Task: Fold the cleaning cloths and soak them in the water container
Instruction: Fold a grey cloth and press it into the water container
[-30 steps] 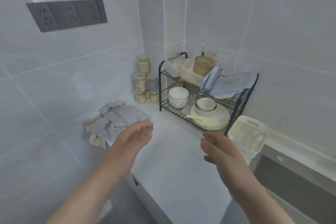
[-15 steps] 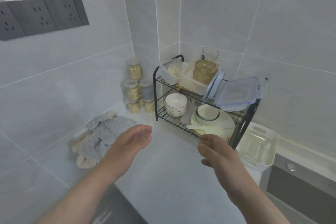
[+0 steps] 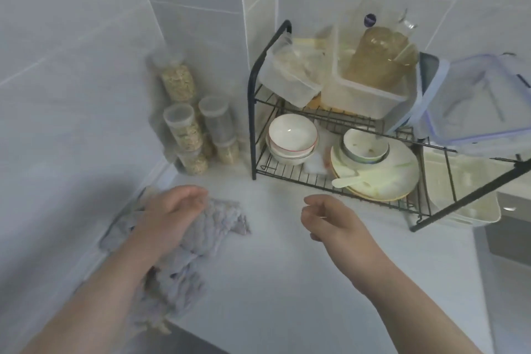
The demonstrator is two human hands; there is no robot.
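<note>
A pile of crumpled grey cleaning cloths [image 3: 221, 224] lies on the white counter against the left wall. My left hand [image 3: 169, 215] is on top of the pile, with its fingers curled down into the top cloth. My right hand [image 3: 330, 218] hovers above the bare counter to the right of the pile, fingers loosely curled and holding nothing. The white plastic water container [image 3: 471, 210] stands at the far right, partly hidden behind the rack's end frame.
A black wire dish rack [image 3: 253, 112] stands at the back, with bowls [image 3: 293, 135], a plate [image 3: 396, 175], plastic boxes and a lid [image 3: 477, 106] on it. Several jars of grain [image 3: 184, 129] sit in the corner. The sink edge [image 3: 511, 238] is at the right.
My left hand has dropped from the air onto the cloth pile and curled into it. The view has moved closer and tilted down. My right hand stays above the counter.
</note>
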